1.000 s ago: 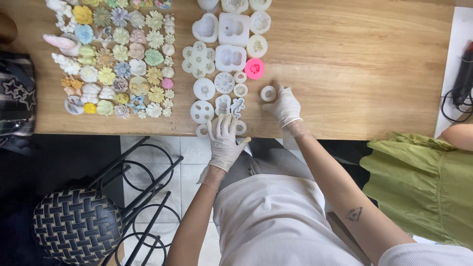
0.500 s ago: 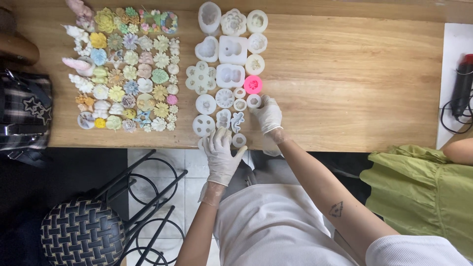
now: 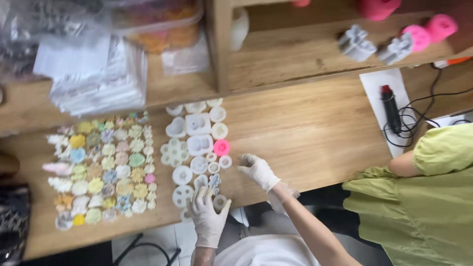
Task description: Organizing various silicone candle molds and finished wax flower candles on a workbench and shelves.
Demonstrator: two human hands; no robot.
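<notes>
Wooden table (image 3: 315, 128), translucent round silicone moulds (image 3: 197, 148)

white silicone moulds (image 3: 199, 145), clustered flat on table

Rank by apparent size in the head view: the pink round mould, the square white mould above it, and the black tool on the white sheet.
1. black tool, longest as it looks
2. square white mould
3. pink round mould, smallest

All three lie on the wooden table, so the order looks reliable.
</notes>
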